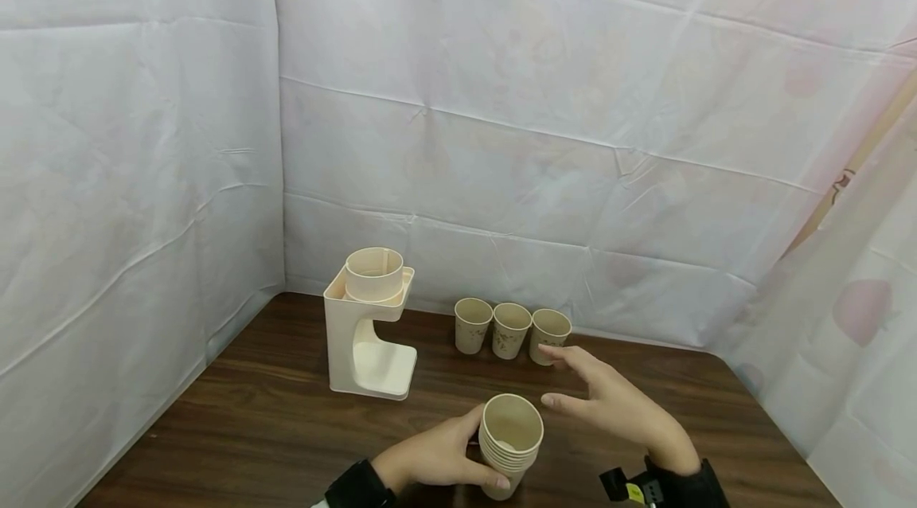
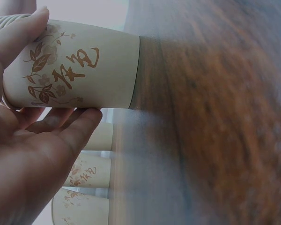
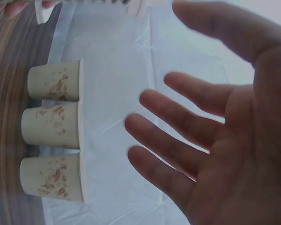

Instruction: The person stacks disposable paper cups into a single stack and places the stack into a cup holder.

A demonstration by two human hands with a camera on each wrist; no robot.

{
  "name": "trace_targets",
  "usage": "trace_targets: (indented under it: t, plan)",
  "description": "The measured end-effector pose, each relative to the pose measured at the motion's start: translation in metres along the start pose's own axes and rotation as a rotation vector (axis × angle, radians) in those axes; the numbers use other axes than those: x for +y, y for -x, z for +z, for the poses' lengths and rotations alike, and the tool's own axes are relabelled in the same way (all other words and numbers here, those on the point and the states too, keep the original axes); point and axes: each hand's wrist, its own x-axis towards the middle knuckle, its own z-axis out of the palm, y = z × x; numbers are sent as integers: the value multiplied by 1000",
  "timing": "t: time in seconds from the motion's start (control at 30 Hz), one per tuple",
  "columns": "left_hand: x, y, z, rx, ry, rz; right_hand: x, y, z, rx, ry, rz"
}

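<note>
On near side of cup row (image 1: 508,339), cup stack (image 1: 510,456) in left hand (image 1: 446,448), fingers curled round it; hard squeeze could crumple walls, loose hold drop it. Near row's right end, right hand (image 1: 619,403) empty, fingers spread; forward sweep could topple end cup (image 1: 544,338).

The stack (image 1: 512,454) is beige with brown leaves and lettering; the cups (image 1: 509,342) at its twelve o'clock, beige with brown florals; the stand (image 1: 342,345) at ten, cream; the surface (image 1: 251,412), dark brown wood-grain.
</note>
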Motion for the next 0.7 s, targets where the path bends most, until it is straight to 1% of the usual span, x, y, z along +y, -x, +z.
trace_targets:
  t: [0.13,0.23,0.33,0.47,0.57,0.7]
  plan:
    - [0,0,0,2,-1,1,7,-3,2,75,-4,56]
    - [0,0,0,6,-8,-1,13,-5,4,113,-21,96]
    - [0,1,0,9,-15,-5,21,-6,6,125,-38,126]
    - [0,1,0,11,-18,-10,26,-6,7,129,-60,132]
    - [1,1,0,8,-15,-11,29,-7,8,139,-57,142]
    - [1,1,0,8,-18,-15,35,-9,10,159,-37,184]
